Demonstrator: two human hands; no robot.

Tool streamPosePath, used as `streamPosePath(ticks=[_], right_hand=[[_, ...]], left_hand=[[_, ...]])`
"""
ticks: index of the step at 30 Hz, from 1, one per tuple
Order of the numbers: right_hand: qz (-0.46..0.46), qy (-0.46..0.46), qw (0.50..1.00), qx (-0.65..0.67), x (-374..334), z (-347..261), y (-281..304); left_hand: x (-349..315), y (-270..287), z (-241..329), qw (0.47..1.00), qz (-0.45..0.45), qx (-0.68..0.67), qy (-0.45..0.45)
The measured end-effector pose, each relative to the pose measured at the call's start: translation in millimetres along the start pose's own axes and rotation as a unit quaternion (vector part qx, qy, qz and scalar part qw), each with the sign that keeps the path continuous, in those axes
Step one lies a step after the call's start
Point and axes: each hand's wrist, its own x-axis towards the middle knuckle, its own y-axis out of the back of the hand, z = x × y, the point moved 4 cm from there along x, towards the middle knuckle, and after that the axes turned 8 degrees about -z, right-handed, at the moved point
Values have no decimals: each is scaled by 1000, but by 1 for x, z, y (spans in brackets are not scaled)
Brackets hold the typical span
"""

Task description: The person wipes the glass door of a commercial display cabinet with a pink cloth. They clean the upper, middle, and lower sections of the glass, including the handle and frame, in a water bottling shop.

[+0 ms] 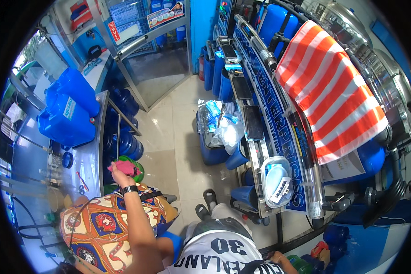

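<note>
Along the left of the pale tiled floor point(162, 130) runs a metal counter point(90, 160), with open space beneath it that suits the blue bottles point(129, 145) stored there, probably to spare the top and leave the walkway free. Opposite, a red-and-white striped cloth point(331, 98) drapes over the pipework, perhaps as a cover or simply hung up. Near the person's left side spreads a boldly patterned fabric point(118, 219) (whether clothing on someone else or a loose cover, I cannot tell). Two blue jugs point(68, 118) stand close together on the counter, where their flat sides and bases likely keep them steady. Across the walkway, plastic bags point(223, 123) heap on a dark blue bin point(213, 154), which seems to serve as a handy ledge. A clear tub point(277, 183) sits on the rack's near end, apparently to keep small pieces together within reach.

Smaller yet, the left hand point(117, 176) reaches out past the patterned fabric, fingers curled round a bunched pink cloth point(127, 168); gathering it up probably makes it easier to grip. That cloth is near the counter's edge, in front of a green object point(138, 172) below. The right hand point(277, 257) is partly hidden low down; I cannot tell its grip. Red-handled scissors point(82, 185) lie on the counter.
</note>
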Motion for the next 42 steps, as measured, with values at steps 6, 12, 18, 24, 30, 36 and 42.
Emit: streamPosePath(ticks=[6,12,18,24,30,36,42], right_hand=[[118,64,991,10,43,-47,26],[102,1,993,63,78,-136,19],[123,41,984,123,72,-213,100],[125,70,976,164,52,-294,179],[121,161,943,267,9,-378,239],[213,322,815,431,-90,-532,380],[130,481,731,467,-179,-692,496]], left_hand=[[53,-27,-31,993,69,51,-76],[101,1,-48,989,136,9,63],[104,-7,-40,959,235,151,51],[158,40,-79,919,239,313,22],[189,52,-135,976,91,162,111],[199,63,-86,837,-42,546,-11],[201,69,-51,753,-210,622,48]])
